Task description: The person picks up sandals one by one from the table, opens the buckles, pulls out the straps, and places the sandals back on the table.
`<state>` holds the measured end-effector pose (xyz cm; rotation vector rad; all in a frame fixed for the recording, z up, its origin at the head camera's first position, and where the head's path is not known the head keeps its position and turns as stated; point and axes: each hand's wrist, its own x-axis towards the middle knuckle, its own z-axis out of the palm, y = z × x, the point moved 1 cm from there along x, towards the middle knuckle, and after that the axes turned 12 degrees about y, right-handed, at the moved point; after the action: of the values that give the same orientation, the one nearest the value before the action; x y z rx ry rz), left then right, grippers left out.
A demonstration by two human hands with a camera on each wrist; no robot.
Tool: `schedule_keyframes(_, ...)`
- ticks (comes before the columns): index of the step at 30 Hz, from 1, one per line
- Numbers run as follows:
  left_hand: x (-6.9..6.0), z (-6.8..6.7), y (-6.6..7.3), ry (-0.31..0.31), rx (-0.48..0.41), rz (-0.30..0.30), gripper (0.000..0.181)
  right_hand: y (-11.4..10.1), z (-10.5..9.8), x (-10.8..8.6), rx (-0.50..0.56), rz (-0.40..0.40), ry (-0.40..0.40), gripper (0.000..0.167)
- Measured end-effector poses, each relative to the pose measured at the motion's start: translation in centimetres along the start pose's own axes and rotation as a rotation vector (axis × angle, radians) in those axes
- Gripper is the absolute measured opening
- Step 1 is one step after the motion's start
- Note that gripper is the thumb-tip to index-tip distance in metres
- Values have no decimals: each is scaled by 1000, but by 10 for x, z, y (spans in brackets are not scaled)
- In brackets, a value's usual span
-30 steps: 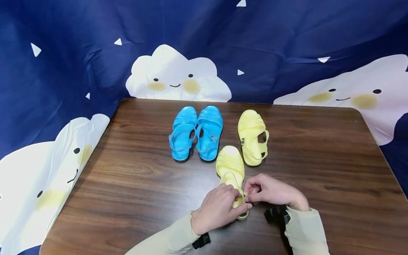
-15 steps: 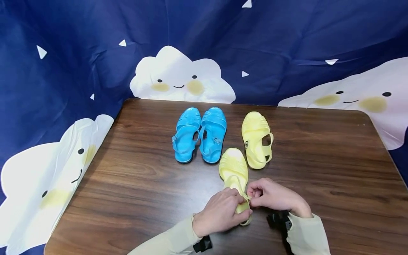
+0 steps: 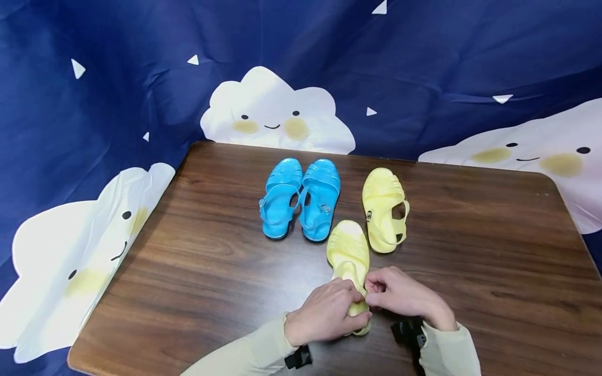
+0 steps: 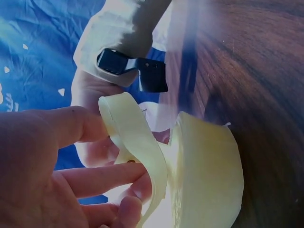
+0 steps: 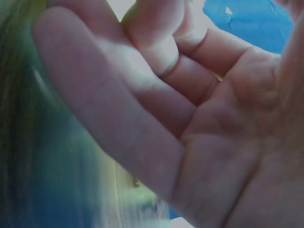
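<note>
A yellow sandal (image 3: 349, 248) lies on the table, toe pointing away from me, its heel partly covered by my hands. From its left side my left hand (image 3: 326, 312) holds the strap; in the left wrist view the raised heel strap (image 4: 135, 133) runs between thumb and fingers, above the thick heel (image 4: 209, 166). At the sandal's right side, my right hand (image 3: 409, 295) pinches the strap between thumb and fingertip. The right wrist view mostly shows its curled fingers (image 5: 109, 99), hiding the pinched spot. The matching yellow sandal (image 3: 382, 188) stands just behind, to the right.
Two blue sandals, a left one (image 3: 278, 206) and a right one (image 3: 322, 180), stand side by side behind and left of the yellow one. The brown wooden table (image 3: 188, 271) ends at a dark blue cloud-print curtain (image 3: 400, 62).
Everything drifts slightly right in the head view as the camera turns. My right fingertips shift a little at the strap; the left hand stays on it.
</note>
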<state>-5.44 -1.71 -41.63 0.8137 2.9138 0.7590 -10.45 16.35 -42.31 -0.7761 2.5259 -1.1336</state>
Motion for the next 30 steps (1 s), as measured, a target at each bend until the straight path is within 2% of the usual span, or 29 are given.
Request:
schedule_keyframes(5, 1, 1, 0, -13, -14, 5, 22, 0, 1, -1, -10, 55, -10, 19)
schedule_keyframes(13, 0, 4, -1, -27, -34, -14, 19, 3, 2, -2, 87, 178, -109, 18)
schedule_keyframes(17, 1, 4, -2, -45, -62, -38, 19, 3, 3, -2, 90, 215, -130, 18)
schedule_keyframes(23, 3, 1, -3, -67, -98, -52, 24, 2, -2, -5, 80, 182, -106, 16)
schedule_keyframes(26, 4, -1, -4, -73, -106, -63, 26, 3, -9, -8, 131, 152, -91, 12)
schedule_keyframes(30, 7, -3, -7, -73, -144, -109, 34, 4, -17, -11, 201, 93, -49, 6)
